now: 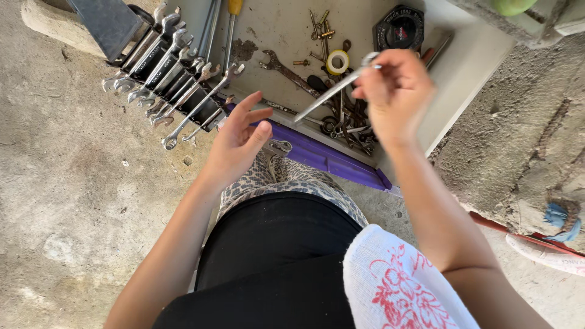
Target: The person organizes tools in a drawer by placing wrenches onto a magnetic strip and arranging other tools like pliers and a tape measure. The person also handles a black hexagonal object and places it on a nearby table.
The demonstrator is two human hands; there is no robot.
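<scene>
- The rack of spanners (167,79) lies far left on the concrete floor (67,176), untouched.
- The left hand (241,137) hovers empty, fingers loosely spread, over the purple tray edge (329,159).
- The right hand (396,91) pinches one end of a slim metal rod (332,91) above the tray, tip slanting down-left.
- The rod looks bright, thin, stiff, light and likely slick; grip best near its middle.
</scene>
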